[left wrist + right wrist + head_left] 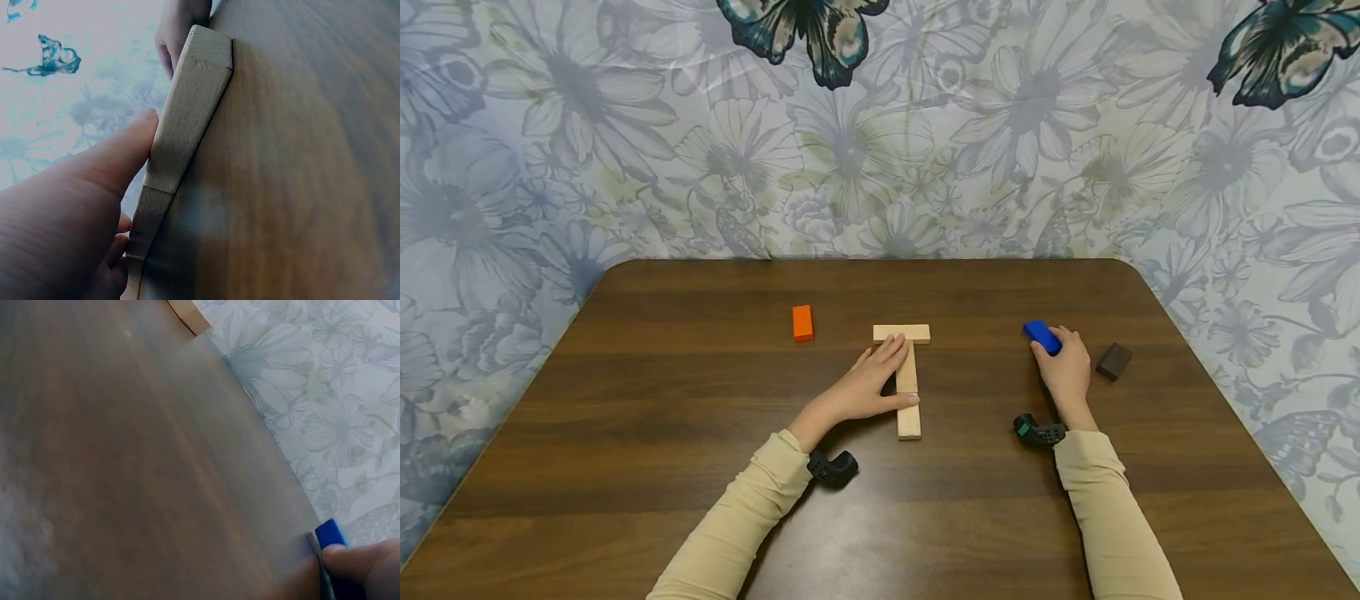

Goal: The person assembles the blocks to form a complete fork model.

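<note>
Head view: the left hand (860,390), fingers extended, should lightly steady the bare wooden blocks (908,423), nine o'clock from the right hand (1068,372), fingers pinching the blue block (1041,335).

In the head view, the left hand (867,388) hides part of the wooden T (907,371), including some of where its stem meets the crossbar. Right of the wooden T, the right hand (1067,371) covers a corner of the blue block (1041,335). Nearer than the wooden T, both sleeves (741,521) and the bench (940,533) run off the bottom edge; beyond it, the butterflies (808,33) are cut off. In the left wrist view, the wooden T leaves the bottom edge, and the left fingers are partly hidden behind the thumb. In the right wrist view, the bench looks blurred and the thumb covers part of the blue block.
</note>
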`<state>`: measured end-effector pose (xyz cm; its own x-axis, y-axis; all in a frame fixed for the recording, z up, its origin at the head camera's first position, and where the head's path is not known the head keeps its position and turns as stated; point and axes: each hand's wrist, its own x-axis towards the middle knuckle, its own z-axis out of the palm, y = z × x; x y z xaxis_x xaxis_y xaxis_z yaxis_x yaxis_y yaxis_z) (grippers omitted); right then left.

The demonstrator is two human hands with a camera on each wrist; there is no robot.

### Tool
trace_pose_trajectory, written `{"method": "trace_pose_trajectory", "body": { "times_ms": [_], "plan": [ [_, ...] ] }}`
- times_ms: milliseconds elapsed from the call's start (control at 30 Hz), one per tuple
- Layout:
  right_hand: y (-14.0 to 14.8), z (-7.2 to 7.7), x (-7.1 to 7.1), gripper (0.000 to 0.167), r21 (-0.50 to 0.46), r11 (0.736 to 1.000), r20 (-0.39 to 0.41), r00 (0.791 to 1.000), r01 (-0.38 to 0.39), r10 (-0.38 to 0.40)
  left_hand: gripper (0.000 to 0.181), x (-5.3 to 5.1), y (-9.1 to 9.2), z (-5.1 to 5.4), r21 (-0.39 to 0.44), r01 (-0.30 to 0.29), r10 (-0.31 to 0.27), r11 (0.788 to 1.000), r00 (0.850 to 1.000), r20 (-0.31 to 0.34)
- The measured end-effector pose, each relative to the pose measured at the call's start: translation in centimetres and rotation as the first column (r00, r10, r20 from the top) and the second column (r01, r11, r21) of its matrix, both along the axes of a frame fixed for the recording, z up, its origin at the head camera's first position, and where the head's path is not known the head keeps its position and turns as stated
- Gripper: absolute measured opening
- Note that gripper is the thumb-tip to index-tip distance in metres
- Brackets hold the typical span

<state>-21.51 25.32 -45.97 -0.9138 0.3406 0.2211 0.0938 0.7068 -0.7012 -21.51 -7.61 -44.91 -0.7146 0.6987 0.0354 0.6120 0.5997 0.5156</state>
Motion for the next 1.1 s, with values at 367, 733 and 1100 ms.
{"method": "trace_pose_trajectory", "body": {
  "times_ms": [367,733,1100],
  "plan": [
    [-0.7,0.7,-0.6,0.043,-0.126,0.990,-0.121,0.991,-0.067,0.051,0.086,-0.2,-0.1,0.0,-0.003,0.014,-0.014,1.000,1.000,0.002],
    [-3.7,2.8,-2.3,0.043,-0.534,0.765,-0.085,0.923,-0.360,0.375,0.086,-0.1,-0.1,0.1,0.000,-0.003,0.003,1.000,1.000,0.014],
    [-6.7,3.0,-4.7,0.043,-0.571,0.737,-0.020,0.903,-0.363,0.429,0.087,-0.2,0.0,0.1,-0.015,-0.004,0.004,1.000,1.000,0.016]
  ]
}}
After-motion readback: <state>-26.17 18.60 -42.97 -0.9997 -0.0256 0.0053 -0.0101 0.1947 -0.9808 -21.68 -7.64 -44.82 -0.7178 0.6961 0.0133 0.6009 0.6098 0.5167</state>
